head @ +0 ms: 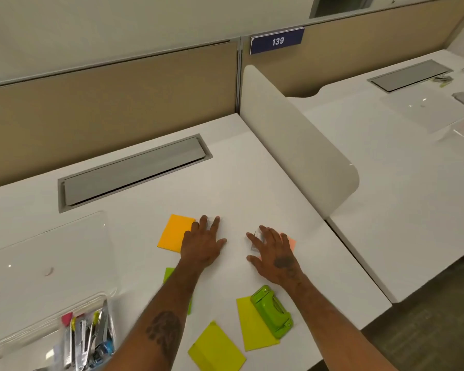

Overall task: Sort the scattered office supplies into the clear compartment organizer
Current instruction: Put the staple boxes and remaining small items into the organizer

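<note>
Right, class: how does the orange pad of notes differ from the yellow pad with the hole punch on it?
Colour: the orange pad is orange, the yellow pad lime yellow. Load: a green hole punch sits on the yellow pad; only the left hand overlaps the orange pad's right edge. Place: the orange pad lies farther from the person, the yellow pad nearer. Both lie flat on the white desk.

Desk (252, 183) white. Partition (118, 103) beige. Sign (277, 40) upper centre navy, white digits. Cable hatch (134, 170) grey. Centre pad (172, 234) orange. Bottom pad (217, 349) yellow-green. Hole punch (272, 310) lime. Note (292, 242) right of centre salmon pink. Organizer (105, 294) lower left clear, red/yellow/blue bits inside.
</note>
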A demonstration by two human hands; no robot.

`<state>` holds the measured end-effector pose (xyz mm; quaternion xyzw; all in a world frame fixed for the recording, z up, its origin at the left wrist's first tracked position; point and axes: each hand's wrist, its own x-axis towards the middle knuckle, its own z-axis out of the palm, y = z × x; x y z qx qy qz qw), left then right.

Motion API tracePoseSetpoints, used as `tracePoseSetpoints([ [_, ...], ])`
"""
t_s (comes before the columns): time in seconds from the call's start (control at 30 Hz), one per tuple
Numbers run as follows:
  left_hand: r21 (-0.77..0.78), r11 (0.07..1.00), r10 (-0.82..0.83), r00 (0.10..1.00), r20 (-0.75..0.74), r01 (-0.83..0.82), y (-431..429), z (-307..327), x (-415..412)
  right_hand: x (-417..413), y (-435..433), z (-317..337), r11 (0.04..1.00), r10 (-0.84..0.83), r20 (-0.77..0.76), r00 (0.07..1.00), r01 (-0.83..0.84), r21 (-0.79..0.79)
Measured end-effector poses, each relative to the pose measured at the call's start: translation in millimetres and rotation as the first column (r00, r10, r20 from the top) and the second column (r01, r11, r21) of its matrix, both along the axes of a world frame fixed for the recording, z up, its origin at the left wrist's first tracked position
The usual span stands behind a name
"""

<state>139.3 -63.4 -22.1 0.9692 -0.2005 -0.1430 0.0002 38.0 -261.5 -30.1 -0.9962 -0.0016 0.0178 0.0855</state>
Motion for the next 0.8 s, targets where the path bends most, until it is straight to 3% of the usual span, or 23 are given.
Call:
tracePoseSetpoints([
  [0.1, 0.024, 1.000, 0.008, 1.000, 0.010, -0.008, -3.1, 2.1, -0.6, 2.7, 1.2, 1.5, 1.000, 0.012, 0.067, 0.998, -0.012, -0.007],
  [0.23, -0.064, 0.996, 0.063, 0.998, -0.030, -0.065, -1.5, 8.4, -3.2, 5.7, 6.1, 11.0, 1.000, 0.013, 0.089, 0.996, -0.012, -0.009],
  [0.4, -0.178, 0.976, 0.135, 0.990, 0.032, -0.127, 26.3, 21.7, -10.3, 16.0, 35.4, 32.4, 0.999, -0.003, 0.135, 0.991, -0.003, 0.044],
  [0.63, -0.328, 0.924, 0.230, 0.971, 0.069, -0.196, 139.3, 59.7, -30.7, 13.3, 137.5, 59.0, 0.980, 0.083, 0.187, 0.979, -0.114, 0.161],
  [0.8, -0.352, 0.901, 0.302, 0.949, 0.088, -0.254, 237.7, 87.7, -69.8, -4.1, 233.3, 70.9, 0.963, 0.190, 0.251, 0.949, -0.230, 0.141],
])
